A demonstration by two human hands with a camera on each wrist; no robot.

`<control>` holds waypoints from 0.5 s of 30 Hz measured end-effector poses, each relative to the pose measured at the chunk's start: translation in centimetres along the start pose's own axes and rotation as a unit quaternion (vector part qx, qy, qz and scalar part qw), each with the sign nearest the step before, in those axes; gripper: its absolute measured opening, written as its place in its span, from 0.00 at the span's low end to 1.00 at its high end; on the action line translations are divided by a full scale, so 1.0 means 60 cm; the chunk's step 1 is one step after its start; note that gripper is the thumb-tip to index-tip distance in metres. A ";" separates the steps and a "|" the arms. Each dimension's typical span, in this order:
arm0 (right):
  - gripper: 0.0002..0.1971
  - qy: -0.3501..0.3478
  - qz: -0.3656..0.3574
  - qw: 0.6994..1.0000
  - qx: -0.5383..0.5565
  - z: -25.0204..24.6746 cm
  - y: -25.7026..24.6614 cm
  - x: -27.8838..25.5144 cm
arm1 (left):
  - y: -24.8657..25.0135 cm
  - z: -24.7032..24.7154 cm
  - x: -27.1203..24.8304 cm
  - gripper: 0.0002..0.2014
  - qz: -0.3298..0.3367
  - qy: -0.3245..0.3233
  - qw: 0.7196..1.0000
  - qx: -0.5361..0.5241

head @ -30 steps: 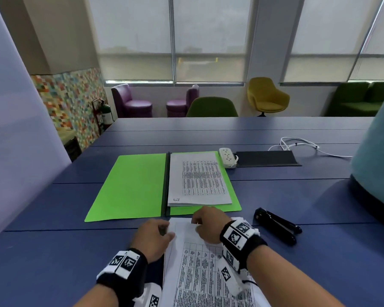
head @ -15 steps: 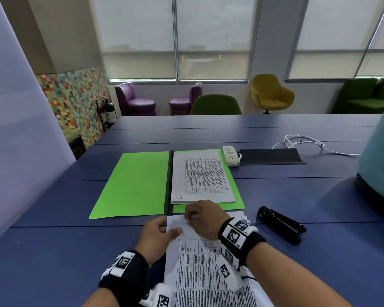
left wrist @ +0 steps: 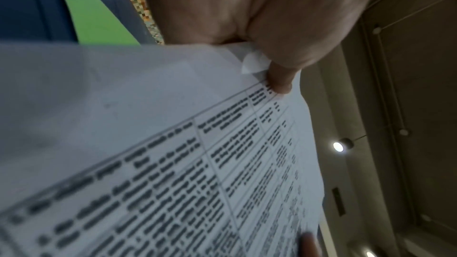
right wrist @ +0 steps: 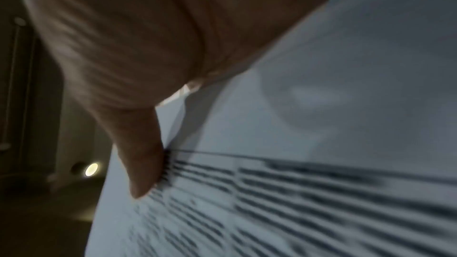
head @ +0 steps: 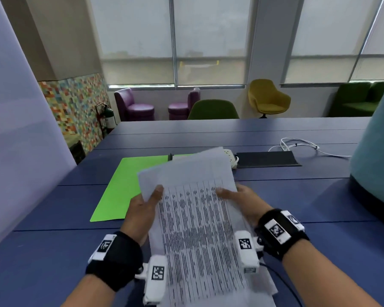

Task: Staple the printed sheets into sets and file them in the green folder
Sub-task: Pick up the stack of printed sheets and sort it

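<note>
I hold a set of printed sheets tilted up off the blue table, above the rest of the pile. My left hand grips their left edge with its thumb on the printed face, and my right hand grips the right edge the same way. In the left wrist view the left thumb pinches the sheets. In the right wrist view the right thumb presses on the sheets. The open green folder lies behind them, its right half hidden by the paper. The stapler is hidden.
A white power strip and a black desk hatch lie beyond the folder, with a white cable to the right. A teal rounded object stands at the right edge. Chairs sit behind the table.
Both hands have lifted sheets off the pile on the table and tipped them up toward me; the paper now covers the folder's right half and the stapler.
</note>
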State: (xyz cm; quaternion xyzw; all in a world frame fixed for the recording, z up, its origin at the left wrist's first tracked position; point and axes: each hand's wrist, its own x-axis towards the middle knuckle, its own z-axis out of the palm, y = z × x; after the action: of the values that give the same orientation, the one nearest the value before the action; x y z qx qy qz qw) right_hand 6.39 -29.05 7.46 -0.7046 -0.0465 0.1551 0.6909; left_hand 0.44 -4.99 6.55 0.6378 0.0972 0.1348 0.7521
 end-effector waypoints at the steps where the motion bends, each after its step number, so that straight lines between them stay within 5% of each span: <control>1: 0.19 -0.033 0.003 0.999 -0.017 0.004 -0.008 -0.015 | 0.014 0.005 0.002 0.14 0.007 0.002 1.000 -0.015; 5: 0.05 0.007 -0.091 0.994 -0.068 0.017 -0.064 -0.061 | 0.094 0.028 -0.004 0.06 0.096 -0.006 0.995 -0.005; 11: 0.16 0.059 -0.251 0.963 -0.080 0.011 -0.151 -0.098 | 0.199 0.044 -0.025 0.11 0.245 -0.045 0.967 -0.057; 13: 0.23 0.064 -0.252 0.962 -0.086 0.006 -0.148 -0.101 | 0.198 0.041 -0.030 0.11 0.252 -0.061 0.965 -0.050; 15: 0.17 0.037 -0.253 0.964 -0.070 -0.002 -0.135 -0.102 | 0.180 0.033 -0.035 0.13 0.229 -0.080 0.969 -0.036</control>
State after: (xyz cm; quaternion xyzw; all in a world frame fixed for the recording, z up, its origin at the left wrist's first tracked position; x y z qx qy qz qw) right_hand 1.81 -30.57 16.41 -0.7216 -0.2090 -0.0546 0.6578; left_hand -1.75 -5.91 17.49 0.6242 -0.1172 0.2553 0.7290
